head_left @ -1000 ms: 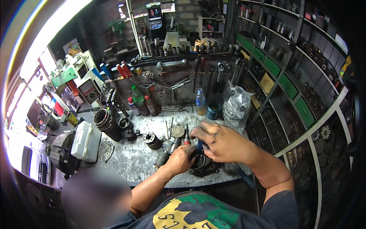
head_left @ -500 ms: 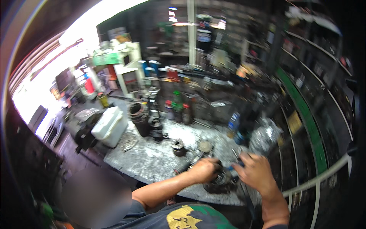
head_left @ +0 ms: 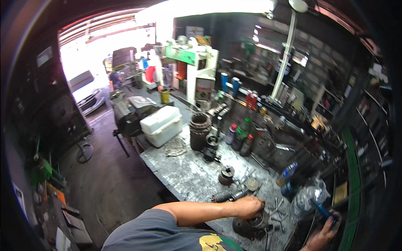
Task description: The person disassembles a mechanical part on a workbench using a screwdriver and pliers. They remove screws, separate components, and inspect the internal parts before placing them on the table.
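My left hand (head_left: 248, 207) is closed, knuckles up, at the top of a dark, greasy round metal part (head_left: 243, 229) near the bench's front edge. Whatever its fingers pinch is hidden beneath them. Off to the right, past the bench, my right hand (head_left: 322, 236) grips a blue-handled tool (head_left: 321, 210); its exact kind is unclear. Several wrenches (head_left: 278, 217) lie between my hands. Beside my left wrist is a dark cylindrical tool (head_left: 222, 196), and a small metal disc (head_left: 251, 184) sits just beyond.
The worn metal bench (head_left: 167, 167) carries a white plastic box (head_left: 162, 126), a dark hollow cylinder (head_left: 200, 134), a small ring-shaped part (head_left: 226, 175) and spray cans and bottles (head_left: 240, 138). A clear plastic bag (head_left: 310, 194) stands at right, near green-edged shelving (head_left: 351, 167).
The view has swung left, so the bench appears farther right. My right hand has moved away from the metal part, carrying the blue-handled tool rightward. My left hand remains at the part.
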A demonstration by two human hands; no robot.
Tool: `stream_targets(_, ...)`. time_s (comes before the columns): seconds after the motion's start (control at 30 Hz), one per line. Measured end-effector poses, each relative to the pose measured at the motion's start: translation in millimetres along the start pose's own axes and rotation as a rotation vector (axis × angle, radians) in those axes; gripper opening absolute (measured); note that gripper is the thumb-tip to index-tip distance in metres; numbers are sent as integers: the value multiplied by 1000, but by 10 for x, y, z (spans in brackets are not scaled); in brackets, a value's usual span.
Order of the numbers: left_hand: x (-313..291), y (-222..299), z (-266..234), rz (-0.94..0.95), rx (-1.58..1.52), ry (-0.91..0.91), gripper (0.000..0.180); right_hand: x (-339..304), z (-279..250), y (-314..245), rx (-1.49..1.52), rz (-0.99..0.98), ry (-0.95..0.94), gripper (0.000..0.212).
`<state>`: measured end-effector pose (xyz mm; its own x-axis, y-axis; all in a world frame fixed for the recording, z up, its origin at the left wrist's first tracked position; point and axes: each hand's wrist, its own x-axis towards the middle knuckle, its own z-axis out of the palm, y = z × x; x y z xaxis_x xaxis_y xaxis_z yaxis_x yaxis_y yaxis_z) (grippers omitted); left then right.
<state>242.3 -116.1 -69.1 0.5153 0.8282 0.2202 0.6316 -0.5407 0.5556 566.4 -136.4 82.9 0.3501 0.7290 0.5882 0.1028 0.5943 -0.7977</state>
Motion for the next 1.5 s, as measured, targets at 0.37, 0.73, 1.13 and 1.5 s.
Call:
stream_targets(0.37, 786, -1484, -544, -367, 352, 69, 18, -1049, -693, 482, 686, 732, 529, 20)
stream_targets(0.73, 1301, -2540, -134, -444, 451, -437, 42, -1720, -648, 393, 554, 782, 601, 15)
stream_targets(1.13, 86, -320, -582, -192, -194, 108, 35, -1535, -466, 1883, 59, 829, 35, 20)
stream_targets(1.5, -64, 841, -35, -385, 248, 77, 65, -1345, 54, 2777, -233, 727, -298, 24)
